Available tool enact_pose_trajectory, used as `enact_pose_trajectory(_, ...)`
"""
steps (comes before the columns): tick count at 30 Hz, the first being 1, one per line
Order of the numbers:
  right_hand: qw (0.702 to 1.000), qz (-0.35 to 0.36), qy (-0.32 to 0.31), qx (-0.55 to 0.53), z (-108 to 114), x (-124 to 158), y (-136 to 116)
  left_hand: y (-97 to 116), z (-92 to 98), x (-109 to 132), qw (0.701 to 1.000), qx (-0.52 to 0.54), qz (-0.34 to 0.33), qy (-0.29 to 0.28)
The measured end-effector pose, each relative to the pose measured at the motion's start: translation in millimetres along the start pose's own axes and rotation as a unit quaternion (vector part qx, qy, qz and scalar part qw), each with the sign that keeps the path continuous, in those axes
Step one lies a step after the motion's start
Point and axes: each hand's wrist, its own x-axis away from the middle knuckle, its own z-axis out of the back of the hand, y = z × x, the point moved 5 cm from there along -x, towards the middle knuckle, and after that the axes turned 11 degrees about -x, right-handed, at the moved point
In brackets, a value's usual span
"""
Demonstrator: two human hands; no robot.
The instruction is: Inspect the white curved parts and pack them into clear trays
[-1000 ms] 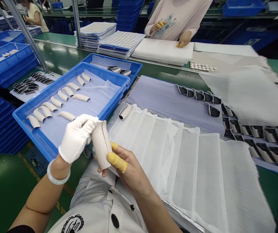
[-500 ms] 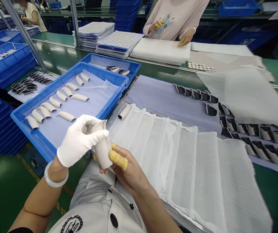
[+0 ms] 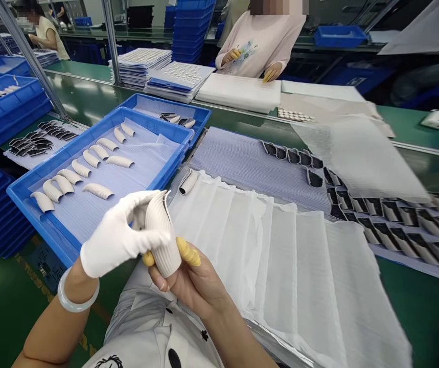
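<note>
While the white-gloved left hand [image 3: 117, 237] and the bare right hand [image 3: 188, 278], wearing yellow finger cots [image 3: 187, 251], both keep a narrow grip on it, a ribbed off-white pad [image 3: 160, 235], curved and dark-edged, stands upright in front of the blue tray [image 3: 64, 148], which holds matching ribbed pads [image 3: 97, 190], with white mesh sheeting [image 3: 280, 266] to its right.

White glove [image 3: 117, 237], jade bangle [image 3: 74, 298], yellow finger cots [image 3: 187, 251] and a black-buttoned white top [image 3: 146, 342] are worn.
</note>
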Motion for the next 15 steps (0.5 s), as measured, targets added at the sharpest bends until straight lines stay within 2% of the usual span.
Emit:
enact_pose_trajectory(3,1.000,0.015,0.005,-0.004,1,1,-2,4,-3.9,5,0.996,-0.079,-0.017,-0.041)
enact_pose_trajectory(5,1.000,0.017,-0.007,-0.004,1,1,-2,4,-4.9,7,0.996,-0.083,-0.019,-0.037)
enact_pose_trajectory(8,0.999,-0.008,-0.042,-0.022,-1,1,4,2,-1.2,4,0.999,-0.028,-0.001,0.025)
enact_pose_trajectory(11,0.995,-0.056,-0.046,-0.069,-1,1,14,-1,3.2,-1,0.996,0.010,0.029,0.086)
enact_pose_trajectory(15,0.990,-0.084,-0.026,-0.114,-1,1,24,-1,5.5,-7,0.992,-0.008,0.048,0.113)
